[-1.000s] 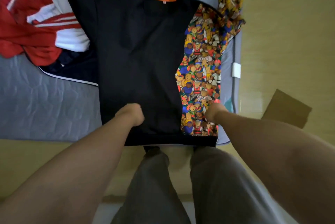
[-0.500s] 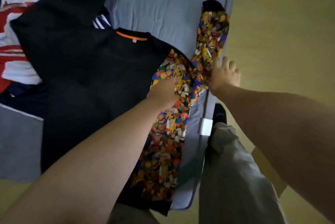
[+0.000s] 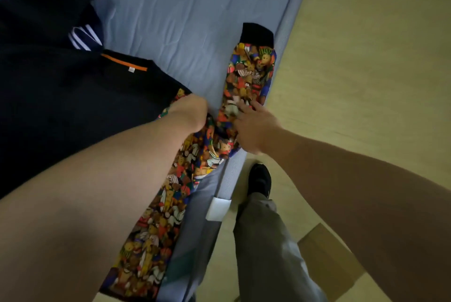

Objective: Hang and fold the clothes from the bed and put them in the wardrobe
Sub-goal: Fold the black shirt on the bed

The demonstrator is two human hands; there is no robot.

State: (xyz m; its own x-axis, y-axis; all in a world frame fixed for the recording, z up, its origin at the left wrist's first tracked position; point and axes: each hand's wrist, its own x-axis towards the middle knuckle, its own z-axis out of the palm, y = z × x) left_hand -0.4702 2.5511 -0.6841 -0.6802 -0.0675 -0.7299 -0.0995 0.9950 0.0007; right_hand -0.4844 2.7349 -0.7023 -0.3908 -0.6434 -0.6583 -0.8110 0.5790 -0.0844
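While the black sweatshirt (image 3: 80,106) lies flat on the bed (image 3: 175,11), the right hand (image 3: 253,128), fingers spread, rests on its printed sleeve (image 3: 249,77); the left hand (image 3: 190,111) pins the shoulder, its fingers hidden. Folding is underway: next, probably, swing the sleeve across the body

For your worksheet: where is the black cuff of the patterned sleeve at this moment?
In the head view, the black cuff lies right of centre on the bed near its right edge, beyond the right hand.

Blue-sheeted bed (image 3: 185,8) carries black sweatshirt (image 3: 73,106), striped garments (image 3: 84,38).
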